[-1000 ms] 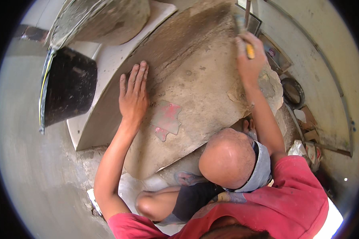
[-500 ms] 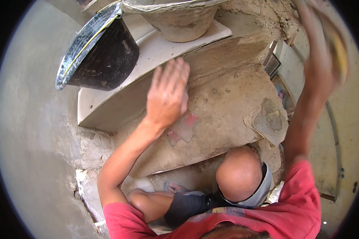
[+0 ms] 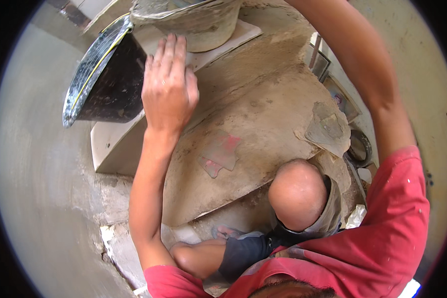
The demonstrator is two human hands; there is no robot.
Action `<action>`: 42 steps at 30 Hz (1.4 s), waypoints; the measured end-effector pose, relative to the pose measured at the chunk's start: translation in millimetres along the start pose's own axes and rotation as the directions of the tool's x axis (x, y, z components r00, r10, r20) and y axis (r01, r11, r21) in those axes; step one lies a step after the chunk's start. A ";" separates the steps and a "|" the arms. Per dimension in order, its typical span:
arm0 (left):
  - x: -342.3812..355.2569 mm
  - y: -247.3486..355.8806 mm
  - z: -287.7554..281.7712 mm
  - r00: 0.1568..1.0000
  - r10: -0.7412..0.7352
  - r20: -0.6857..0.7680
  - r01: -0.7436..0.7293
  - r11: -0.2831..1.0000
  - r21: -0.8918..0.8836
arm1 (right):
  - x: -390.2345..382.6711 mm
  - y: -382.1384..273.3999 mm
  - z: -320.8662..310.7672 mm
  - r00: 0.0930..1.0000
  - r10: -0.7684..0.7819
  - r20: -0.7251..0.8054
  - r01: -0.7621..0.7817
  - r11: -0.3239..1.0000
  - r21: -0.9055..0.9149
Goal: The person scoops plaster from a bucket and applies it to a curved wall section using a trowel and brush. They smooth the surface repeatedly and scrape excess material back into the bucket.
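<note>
My left hand (image 3: pixel 170 92) is open, its fingers stretched out and nothing visible in it. It hovers over the edge of the pale stair tread, between a black bucket (image 3: pixel 115 82) and a cement-caked bucket (image 3: pixel 198 30). The black bucket leans to the left, with a splashed rim and a yellow strip along it. My right forearm (image 3: pixel 367 59) reaches up past the top edge, so the right hand is out of sight.
The pale tread (image 3: pixel 107 144) ends at a grey plastered wall (image 3: pixel 39 174). On the dusty lower step (image 3: pixel 258 129) lie a torn grey-and-pink scrap (image 3: pixel 221 153) and a greyish flat piece (image 3: pixel 328 126). My bent knees are close to the step's front edge.
My left hand has moved up and left toward the buckets. The right hand, earlier blurred at the upper right with a yellowish object, has gone beyond the top edge. The view has shifted.
</note>
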State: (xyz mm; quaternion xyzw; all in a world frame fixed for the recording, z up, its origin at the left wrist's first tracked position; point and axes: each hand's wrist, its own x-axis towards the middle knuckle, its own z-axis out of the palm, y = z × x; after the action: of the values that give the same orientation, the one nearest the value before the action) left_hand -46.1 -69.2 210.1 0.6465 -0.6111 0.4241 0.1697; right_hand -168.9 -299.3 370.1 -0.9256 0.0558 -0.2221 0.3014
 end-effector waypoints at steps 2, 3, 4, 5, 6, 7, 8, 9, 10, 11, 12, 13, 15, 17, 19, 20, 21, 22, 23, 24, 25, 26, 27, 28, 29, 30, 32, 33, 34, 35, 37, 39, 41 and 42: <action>-22.9 8.2 8.9 0.983 0.066 0.170 -0.065 0.998 -0.016 | -42.1 2.3 -11.3 0.940 -0.102 -0.324 0.205 0.931 0.303; -39.0 15.3 15.3 0.961 0.095 0.259 -0.095 0.995 -0.013 | -63.1 3.3 -13.1 0.869 -0.085 -0.488 0.276 0.901 0.334; -56.2 21.5 22.4 0.941 0.132 0.311 -0.130 0.991 -0.025 | -85.4 5.5 -12.3 0.772 -0.054 -0.633 0.350 0.868 0.353; -72.4 25.5 30.7 0.902 0.146 0.407 -0.163 0.987 0.007 | -110.5 11.6 -9.2 0.681 0.077 -0.728 0.334 0.852 0.404; -87.6 27.5 39.2 0.869 0.171 0.464 -0.205 0.978 0.023 | -138.2 19.6 -5.1 0.628 0.140 -0.765 0.339 0.836 0.431; -102.0 28.5 46.5 0.824 0.192 0.532 -0.249 0.968 0.035 | -166.7 29.8 -1.1 0.570 0.201 -0.797 0.348 0.819 0.455; -114.2 27.5 52.5 0.810 0.190 0.555 -0.276 0.958 0.074 | -196.4 41.2 7.8 0.572 0.186 -0.799 0.372 0.809 0.455; -123.5 25.1 58.1 0.791 0.183 0.584 -0.304 0.946 0.115 | -212.5 57.0 21.3 0.541 0.202 -0.817 0.316 0.851 0.420; -130.7 22.4 62.7 0.724 0.140 0.675 -0.324 0.933 0.154 | -228.4 72.4 34.3 0.509 0.217 -0.833 0.254 0.887 0.386; -136.4 20.3 65.8 0.712 0.107 0.694 -0.336 0.920 0.202 | -236.1 88.7 55.5 0.437 0.258 -0.862 0.091 0.940 0.328; -140.1 18.0 68.0 0.740 0.125 0.660 -0.344 0.915 0.212 | -240.0 104.1 77.5 0.316 0.359 -0.878 -0.126 0.933 0.336; -142.6 15.9 68.8 0.734 0.122 0.669 -0.349 0.912 0.216 | -236.0 119.2 102.7 0.337 0.157 -0.928 -0.114 0.986 0.125; -145.9 14.9 69.1 0.742 0.136 0.656 -0.357 0.909 0.215 | -221.5 140.1 159.6 0.347 0.006 -0.938 -0.116 0.993 -0.037; -148.6 15.6 68.1 0.691 0.120 0.713 -0.399 0.886 0.238 | -204.6 143.8 220.1 0.441 -0.007 -0.898 0.158 0.985 0.071; -151.3 16.3 67.0 0.664 0.118 0.739 -0.419 0.876 0.237 | -197.8 135.2 266.1 0.608 -0.216 -0.764 0.075 0.974 -0.215; -153.8 17.5 66.1 0.638 0.109 0.762 -0.419 0.880 0.225 | -199.1 134.2 278.1 0.641 -0.254 -0.724 0.133 0.966 -0.222; -156.3 18.7 65.5 0.604 0.087 0.792 -0.411 0.886 0.215 | -200.3 133.5 285.4 0.668 -0.331 -0.667 0.210 0.943 -0.258; -158.9 20.1 65.1 0.628 0.118 0.769 -0.406 0.893 0.194 | -203.9 134.5 285.2 0.709 -0.414 -0.570 0.282 0.908 -0.309; -161.0 20.8 64.7 0.643 0.136 0.753 -0.396 0.901 0.176 | -208.7 138.6 278.5 0.674 -0.389 -0.628 0.267 0.921 -0.284; -162.6 21.1 64.1 0.637 0.134 0.759 -0.387 0.907 0.164 | -213.3 147.4 264.7 0.660 -0.380 -0.648 0.254 0.925 -0.283; -163.5 20.7 63.9 0.660 0.147 0.737 -0.380 0.911 0.159 | -217.1 157.7 248.2 0.676 -0.352 -0.648 0.220 0.935 -0.279; -163.6 20.1 64.0 0.657 0.139 0.741 -0.374 0.914 0.160 | -218.5 167.7 232.3 0.599 -0.149 -0.786 0.206 0.978 -0.029; -162.8 19.7 63.9 0.695 0.163 0.701 -0.358 0.923 0.141 | -220.6 178.4 215.9 0.557 0.091 -0.825 0.183 0.956 0.228; -160.3 18.7 64.2 0.660 0.127 0.741 -0.364 0.916 0.168 | -224.6 191.7 196.0 0.458 0.204 -0.865 0.008 0.972 0.233; -156.0 18.1 64.2 0.671 0.123 0.731 -0.362 0.915 0.179 | -228.3 202.4 179.0 0.358 0.358 -0.863 -0.214 0.931 0.297; -150.3 18.6 63.4 0.684 0.112 0.721 -0.358 0.912 0.199 | -230.5 209.5 169.7 0.256 0.292 -0.922 -0.190 0.950 0.248; -134.2 24.3 55.9 0.688 0.117 0.716 -0.321 0.934 0.156 | -227.1 214.2 164.3 0.204 0.245 -0.948 -0.269 0.945 0.186; -122.1 27.5 49.0 0.646 0.083 0.758 -0.299 0.942 0.152 | -225.7 209.9 168.2 0.248 0.195 -0.949 -0.313 0.943 0.112; -108.2 32.3 39.7 0.778 0.075 0.623 -0.154 0.985 0.073 | -223.0 201.9 174.0 0.279 0.135 -0.951 -0.344 0.939 0.032; -91.6 37.7 28.9 0.851 0.023 0.524 -0.018 1.000 -0.014 | -217.7 190.1 183.9 0.434 0.025 -0.901 -0.264 0.959 -0.101; -49.1 43.8 5.4 0.940 -0.228 0.253 0.293 0.920 -0.260 | -212.0 158.3 201.9 0.598 -0.103 -0.795 -0.071 0.981 -0.180; 5.1 30.3 -12.9 0.792 -0.595 0.139 0.527 0.550 -0.648 | -219.5 128.0 195.8 0.728 0.111 -0.676 -0.046 0.992 0.114; 55.6 11.7 -20.8 0.599 -0.737 0.315 0.552 0.095 -0.828 | -228.6 103.4 173.8 0.723 0.218 -0.655 -0.068 0.967 0.246; 73.5 4.8 -20.6 0.549 -0.745 0.379 0.531 -0.039 -0.847 | -231.7 95.6 157.6 0.651 0.250 -0.717 -0.094 0.963 0.251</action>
State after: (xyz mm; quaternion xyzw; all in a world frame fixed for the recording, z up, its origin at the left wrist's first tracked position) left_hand -65.4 -102.4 276.2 0.5929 -0.3361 -0.0617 0.7291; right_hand -303.2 -238.0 113.5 -0.7115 0.2400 -0.5540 0.3595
